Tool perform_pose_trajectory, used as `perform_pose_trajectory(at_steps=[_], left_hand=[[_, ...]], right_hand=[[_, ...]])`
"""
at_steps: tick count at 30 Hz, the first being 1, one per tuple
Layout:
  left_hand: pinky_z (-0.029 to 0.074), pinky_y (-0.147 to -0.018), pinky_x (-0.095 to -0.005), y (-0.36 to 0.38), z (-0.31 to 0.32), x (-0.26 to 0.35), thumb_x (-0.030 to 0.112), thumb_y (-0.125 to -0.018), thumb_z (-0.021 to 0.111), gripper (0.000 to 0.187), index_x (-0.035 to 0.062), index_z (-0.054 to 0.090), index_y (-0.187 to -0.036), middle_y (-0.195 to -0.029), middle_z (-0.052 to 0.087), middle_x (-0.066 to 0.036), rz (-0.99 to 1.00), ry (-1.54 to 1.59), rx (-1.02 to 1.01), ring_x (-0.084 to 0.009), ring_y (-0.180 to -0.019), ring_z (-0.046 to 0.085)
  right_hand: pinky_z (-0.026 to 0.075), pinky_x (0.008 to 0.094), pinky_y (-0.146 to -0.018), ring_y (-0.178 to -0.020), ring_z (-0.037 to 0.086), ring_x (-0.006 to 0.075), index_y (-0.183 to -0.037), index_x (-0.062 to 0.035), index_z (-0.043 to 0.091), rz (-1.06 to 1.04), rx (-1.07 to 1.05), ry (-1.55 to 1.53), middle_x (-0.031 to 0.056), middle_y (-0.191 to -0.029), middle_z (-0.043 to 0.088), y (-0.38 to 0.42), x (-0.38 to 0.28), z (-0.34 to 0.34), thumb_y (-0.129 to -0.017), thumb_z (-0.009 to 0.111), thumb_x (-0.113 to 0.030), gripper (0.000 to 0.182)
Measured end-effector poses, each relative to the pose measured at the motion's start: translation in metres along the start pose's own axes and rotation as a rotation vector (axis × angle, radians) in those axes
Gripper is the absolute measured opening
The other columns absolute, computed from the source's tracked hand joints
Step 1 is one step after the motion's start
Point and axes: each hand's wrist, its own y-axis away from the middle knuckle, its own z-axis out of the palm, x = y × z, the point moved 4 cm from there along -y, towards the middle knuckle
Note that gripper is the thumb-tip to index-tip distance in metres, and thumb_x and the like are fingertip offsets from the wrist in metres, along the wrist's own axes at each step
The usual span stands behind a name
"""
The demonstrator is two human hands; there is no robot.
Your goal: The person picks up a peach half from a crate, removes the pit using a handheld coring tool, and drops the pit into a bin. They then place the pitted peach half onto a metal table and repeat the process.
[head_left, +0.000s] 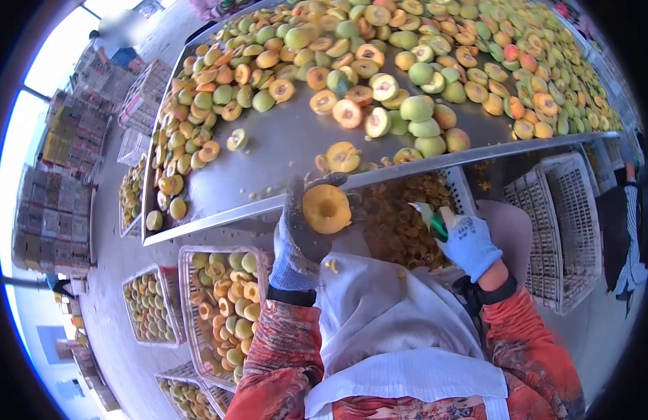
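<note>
My left hand [299, 227], in a blue knit glove with a dark, stained palm, holds a halved fruit [327, 209] with its hollow cut face up, at the table's front edge. Gloved in light blue, my right hand [470, 245] is closed around a green-handled knife [433, 220], its short blade pointing up and left. Another halved fruit [343, 157] lies on the metal table [282, 143] just beyond my left fingers. Below the edge, between my hands, is a bin of brown pits and scraps [401, 224].
Many whole and halved fruits [422, 70] are heaped across the table. Crates of fruit [226, 308] stand at the lower left, and empty white crates [559, 231] at the right. Stacked crates [61, 175] line the far left; a person [117, 52] is at the upper left.
</note>
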Motion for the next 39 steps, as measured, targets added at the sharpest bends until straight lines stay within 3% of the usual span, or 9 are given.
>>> perform_pose_trajectory(at_steps=[2, 4, 6, 8, 17, 20, 26, 32, 39], left_hand=[[0.05, -0.079, -0.0532, 0.024, -0.019, 0.027, 0.051, -0.088, 0.043, 0.063, 0.001, 0.042, -0.125, -0.108, 0.059, -0.018, 0.125, 0.148, 0.05, -0.037, -0.101, 0.057], [0.048, -0.085, -0.0512, 0.063, -0.049, 0.061, 0.041, -0.086, 0.053, 0.058, 0.0032, 0.041, -0.128, -0.115, 0.056, -0.014, 0.581, -1.076, 0.128, -0.0333, -0.102, 0.056], [0.049, -0.087, -0.0458, 0.09, -0.087, 0.067, 0.022, -0.083, 0.057, 0.052, -0.0005, 0.04, -0.127, -0.116, 0.052, -0.014, 0.331, 0.136, 0.056, -0.0288, -0.098, 0.058], [0.05, -0.084, -0.0476, 0.118, -0.144, 0.076, 0.018, -0.084, 0.055, 0.05, -0.0016, 0.04, -0.127, -0.115, 0.052, -0.015, 0.366, 0.125, 0.186, -0.0286, -0.096, 0.058], [0.047, -0.082, -0.0323, 0.171, -0.385, 0.17, 0.015, -0.073, 0.07, 0.047, -0.0009, 0.055, -0.114, -0.107, 0.061, -0.016, 0.551, -1.245, 1.374, -0.0242, -0.095, 0.06], [0.044, -0.088, -0.0338, 0.149, -0.409, 0.18, 0.017, -0.073, 0.066, 0.04, 0.0011, 0.059, -0.109, -0.107, 0.061, -0.017, 0.151, -1.352, 1.274, -0.0287, -0.098, 0.059], [0.044, -0.086, -0.0332, 0.15, -0.483, 0.155, 0.011, -0.072, 0.067, 0.035, 0.0044, 0.062, -0.107, -0.103, 0.062, -0.014, 0.535, -1.255, 1.291, -0.0259, -0.1, 0.057], [0.047, -0.078, -0.0296, 0.143, -0.408, 0.175, 0.004, -0.076, 0.06, 0.034, -0.0029, 0.058, -0.109, -0.105, 0.063, -0.013, 0.243, -1.213, 1.382, -0.0192, -0.09, 0.061], [0.048, -0.056, -0.019, 0.103, -0.174, 0.15, -0.001, -0.085, 0.049, 0.034, -0.0004, 0.053, -0.119, -0.107, 0.061, -0.01, 0.864, -0.862, 0.751, -0.013, -0.074, 0.062]], right_hand=[[0.047, 0.0442, -0.064, -0.074, 0.06, 0.0376, -0.099, -0.0034, 0.052, 0.022, 0.083, -0.204, 0.0153, -0.075, 0.062, 0.003, 0.005, 0.01, -0.071, 0.07, -0.025, 0.04], [0.047, 0.0411, -0.064, -0.073, 0.06, 0.0354, -0.106, -0.0022, 0.052, -0.009, 0.085, -0.358, 0.0182, -0.082, 0.062, 0.003, 0.013, 0.032, -0.07, 0.072, -0.022, 0.045], [0.046, 0.0357, -0.061, -0.065, 0.058, 0.0264, -0.108, -0.0002, 0.052, 0.074, -0.043, -0.627, 0.0137, -0.081, 0.06, -0.001, -0.001, 0.035, -0.071, 0.071, -0.016, 0.044], [0.046, 0.0335, -0.057, -0.063, 0.057, 0.0206, -0.104, -0.0002, 0.052, 0.037, -0.078, -0.516, 0.0106, -0.079, 0.059, -0.004, -0.002, 0.043, -0.073, 0.069, -0.012, 0.038], [0.045, 0.0311, -0.057, -0.065, 0.054, 0.0176, -0.095, -0.0015, 0.051, 0.263, -0.35, -0.634, 0.0083, -0.077, 0.055, -0.013, -0.013, 0.082, -0.071, 0.069, -0.011, 0.031], [0.044, 0.0357, -0.065, -0.07, 0.054, 0.0262, -0.094, -0.0003, 0.052, 0.17, -0.297, -0.558, 0.014, -0.078, 0.055, -0.015, -0.015, 0.084, -0.07, 0.07, -0.012, 0.032], [0.046, 0.0381, -0.066, -0.072, 0.057, 0.0322, -0.098, -0.0018, 0.052, 0.164, -0.268, -0.411, 0.0157, -0.08, 0.058, -0.012, -0.064, 0.043, -0.069, 0.071, -0.015, 0.037], [0.048, 0.0383, -0.056, -0.065, 0.06, 0.0357, -0.106, -0.003, 0.051, -0.059, 0.235, -0.372, 0.015, -0.081, 0.061, -0.006, -0.07, 0.02, -0.07, 0.072, -0.017, 0.044], [0.048, 0.0412, -0.059, -0.064, 0.062, 0.0283, -0.108, -0.0042, 0.051, 0.074, -0.05, -0.236, 0.0141, -0.074, 0.063, 0.002, -0.028, 0.053, -0.075, 0.069, -0.028, 0.045]])
